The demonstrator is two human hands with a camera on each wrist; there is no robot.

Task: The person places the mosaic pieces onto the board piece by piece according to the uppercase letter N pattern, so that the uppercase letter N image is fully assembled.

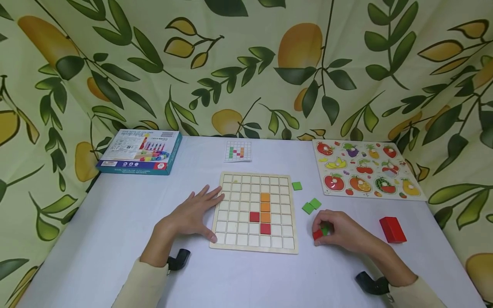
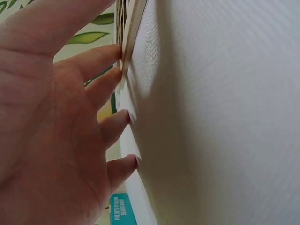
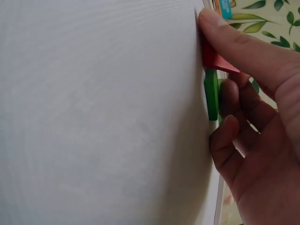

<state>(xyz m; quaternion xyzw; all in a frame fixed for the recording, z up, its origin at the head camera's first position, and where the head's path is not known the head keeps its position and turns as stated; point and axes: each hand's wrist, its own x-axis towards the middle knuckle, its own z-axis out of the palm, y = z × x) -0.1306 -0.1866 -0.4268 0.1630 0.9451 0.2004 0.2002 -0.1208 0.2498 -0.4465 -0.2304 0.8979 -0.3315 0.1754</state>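
Observation:
My left hand (image 1: 194, 213) is spread at the left edge of a wooden grid board (image 1: 256, 175), its thumb and fingertips at the frame. Three orange tiles (image 1: 265, 207) stand in one column of the board, with one red tile (image 1: 254, 217) beside them and another red tile (image 1: 265, 229) below. To the right of the board, my right hand (image 1: 340, 229) pinches a small red tile (image 3: 216, 61) between thumb and fingers. A green tile (image 3: 212, 93) stands on edge against it by the fingertips, partly hidden by the hand in the head view.
Loose green tiles (image 1: 308, 208) lie between the board and a fruit puzzle board (image 1: 414, 197). A red block (image 1: 393, 230) sits at the right. Behind the grid board is a small pattern card (image 1: 238, 151); a teal-edged box (image 1: 139, 152) lies at the back left.

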